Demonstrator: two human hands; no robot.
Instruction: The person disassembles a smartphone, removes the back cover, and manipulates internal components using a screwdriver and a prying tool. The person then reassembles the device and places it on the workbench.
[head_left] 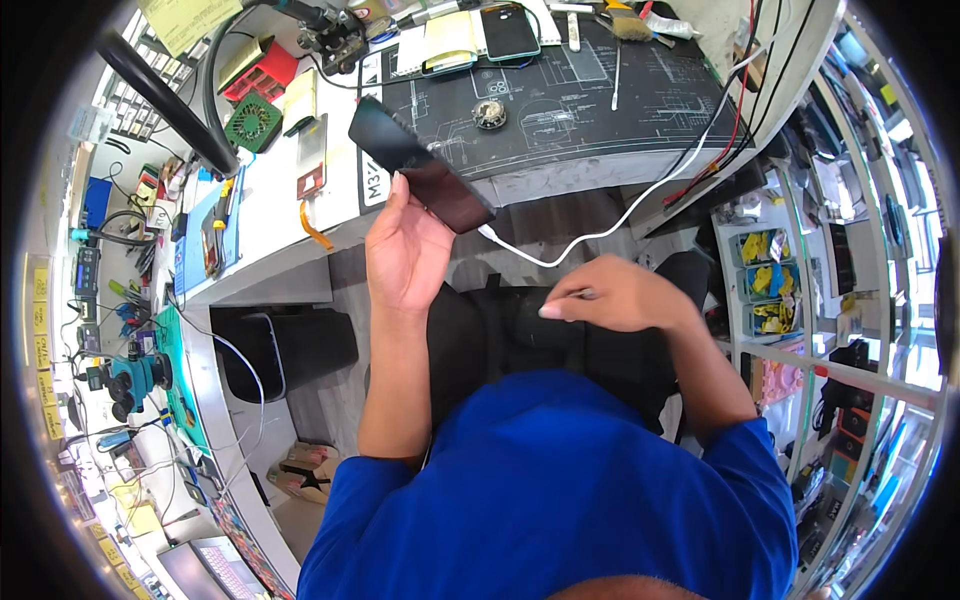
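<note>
A dark phone [425,170] with a glossy black screen is held up in front of the bench, tilted, with my left hand [408,250] closed around its near edge and the thumb along its side. A white charging cable [590,236] meets the phone's lower right end, sags, then climbs to the right over the bench edge. Over my lap, apart from the phone and cable, my right hand [622,293] is closed with its fingertips pinched together. Something small and greyish shows between those fingers, too small to name.
On the black printed work mat [560,110] sits a small round metal tin [489,114]. Farther back lie another phone [510,32] and a brush [630,24]. A black lamp arm [165,95] crosses at left. Shelves with blue bins [768,280] stand at right.
</note>
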